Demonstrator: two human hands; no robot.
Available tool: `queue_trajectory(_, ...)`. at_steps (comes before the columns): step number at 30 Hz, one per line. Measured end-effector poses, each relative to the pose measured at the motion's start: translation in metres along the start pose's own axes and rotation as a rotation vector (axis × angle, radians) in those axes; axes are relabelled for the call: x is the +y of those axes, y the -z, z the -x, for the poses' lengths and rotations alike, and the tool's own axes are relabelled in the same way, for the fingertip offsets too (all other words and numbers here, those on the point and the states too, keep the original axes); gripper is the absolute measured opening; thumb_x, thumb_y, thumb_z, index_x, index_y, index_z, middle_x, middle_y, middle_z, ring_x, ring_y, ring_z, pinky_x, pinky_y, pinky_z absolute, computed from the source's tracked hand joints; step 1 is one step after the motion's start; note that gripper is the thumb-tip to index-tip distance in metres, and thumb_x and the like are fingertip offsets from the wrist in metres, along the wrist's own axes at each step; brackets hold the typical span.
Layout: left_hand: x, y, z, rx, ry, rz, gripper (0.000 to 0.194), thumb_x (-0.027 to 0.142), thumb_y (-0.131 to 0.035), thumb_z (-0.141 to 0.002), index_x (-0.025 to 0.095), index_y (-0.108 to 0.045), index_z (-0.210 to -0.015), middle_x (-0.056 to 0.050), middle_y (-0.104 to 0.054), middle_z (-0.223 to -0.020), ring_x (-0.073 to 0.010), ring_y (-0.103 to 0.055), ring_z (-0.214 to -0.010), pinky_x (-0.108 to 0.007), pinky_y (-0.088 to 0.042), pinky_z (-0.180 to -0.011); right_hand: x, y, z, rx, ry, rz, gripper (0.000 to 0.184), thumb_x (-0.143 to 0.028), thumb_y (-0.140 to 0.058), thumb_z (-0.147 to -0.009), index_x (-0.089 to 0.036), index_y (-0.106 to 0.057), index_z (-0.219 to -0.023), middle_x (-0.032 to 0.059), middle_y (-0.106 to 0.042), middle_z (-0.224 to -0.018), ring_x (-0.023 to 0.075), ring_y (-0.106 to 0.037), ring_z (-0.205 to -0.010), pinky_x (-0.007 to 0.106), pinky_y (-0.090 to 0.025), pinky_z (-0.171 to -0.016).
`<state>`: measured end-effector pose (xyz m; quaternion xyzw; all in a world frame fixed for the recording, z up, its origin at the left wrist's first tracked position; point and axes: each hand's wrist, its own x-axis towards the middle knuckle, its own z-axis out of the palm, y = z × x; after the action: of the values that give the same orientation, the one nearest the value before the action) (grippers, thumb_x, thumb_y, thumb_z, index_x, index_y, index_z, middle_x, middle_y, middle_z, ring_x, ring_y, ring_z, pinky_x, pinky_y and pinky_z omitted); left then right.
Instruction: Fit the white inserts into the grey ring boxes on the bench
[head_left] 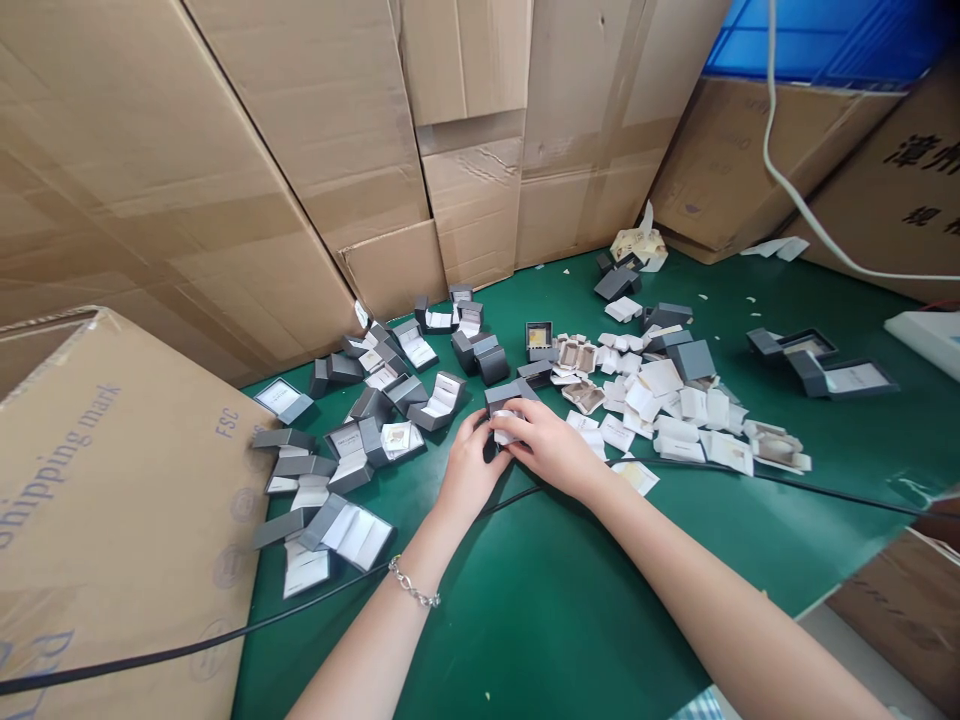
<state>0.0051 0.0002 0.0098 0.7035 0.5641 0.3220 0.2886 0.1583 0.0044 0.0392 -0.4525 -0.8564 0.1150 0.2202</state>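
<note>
Both my hands meet over a small grey jewellery box (pixel 504 402) with a white lining, at the middle of the green table (pixel 570 600). My left hand (pixel 471 470), with a bracelet on its wrist, curls round the box's left side. My right hand (pixel 546 443) lies over its right side with fingers closed on the white insert. To the left lie several open grey boxes (pixel 360 440). To the right is a heap of white insert cards (pixel 675 410) and some grey boxes (pixel 690 358).
Big cardboard cartons (pixel 315 150) wall in the table at the back and left, one marked "shipping mark" (pixel 90 480). A black cable (pixel 787 482) crosses the table under my arms. A white cable (pixel 795 190) hangs at the right. Two open boxes (pixel 825 365) sit far right.
</note>
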Motion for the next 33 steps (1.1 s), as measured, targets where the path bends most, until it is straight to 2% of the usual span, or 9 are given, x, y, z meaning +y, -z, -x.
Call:
queue_trajectory(10,0.002,-0.001,0.001,0.03,-0.028,-0.035,0.038,0.021,-0.061,-0.071,0.021,-0.059,-0.109,-0.009,-0.048,-0.129,-0.025,-0.051,-0.116,-0.039,-0.043,-0.098,-0.003,0.006,-0.001,-0.08,-0.044,0.018,0.033,-0.011,-0.044,-0.081,-0.024,-0.054,-0.11,0.0092,-0.053,-0.113,0.0206,-0.054,-0.101,0.033,-0.05,-0.075)
queue_trajectory(16,-0.001,-0.002,0.001,0.047,-0.034,-0.018,0.038,0.015,-0.058,-0.071,0.021,-0.06,-0.108,-0.009,-0.05,-0.128,-0.0243,-0.054,-0.112,-0.039,-0.045,-0.097,-0.005,0.005,0.001,-0.006,0.008,-0.017,0.031,-0.017,-0.044,-0.082,-0.024,-0.055,-0.111,0.0079,-0.049,-0.127,0.0218,-0.049,-0.111,0.038,-0.047,-0.088)
queue_trajectory(19,-0.001,-0.002,0.001,0.048,-0.038,-0.02,0.04,0.013,-0.057,-0.07,0.021,-0.06,-0.109,-0.008,-0.051,-0.127,-0.0244,-0.053,-0.113,-0.039,-0.045,-0.097,-0.006,0.003,0.0,0.016,0.014,-0.009,0.028,-0.024,-0.044,-0.085,-0.023,-0.057,-0.11,0.0069,-0.053,-0.123,0.0219,-0.051,-0.108,0.039,-0.046,-0.09)
queue_trajectory(29,0.001,-0.001,0.0,0.055,-0.034,-0.013,0.036,0.017,-0.057,-0.072,0.019,-0.061,-0.108,-0.01,-0.052,-0.126,-0.0245,-0.053,-0.114,-0.039,-0.043,-0.098,-0.01,-0.007,-0.005,0.047,-0.003,0.062,0.023,-0.016,-0.041,-0.083,-0.021,-0.058,-0.099,0.0076,-0.06,-0.106,0.0209,-0.052,-0.098,0.037,-0.047,-0.084)
queue_trajectory(33,0.001,-0.001,0.0,0.038,-0.02,-0.003,0.034,0.015,-0.056,-0.072,0.016,-0.062,-0.106,-0.012,-0.051,-0.128,-0.0251,-0.052,-0.114,-0.039,-0.043,-0.098,-0.011,-0.009,-0.006,0.07,-0.044,0.061,0.027,-0.017,-0.042,-0.081,-0.019,-0.054,-0.106,0.0095,-0.059,-0.105,0.0224,-0.052,-0.097,0.037,-0.048,-0.081)
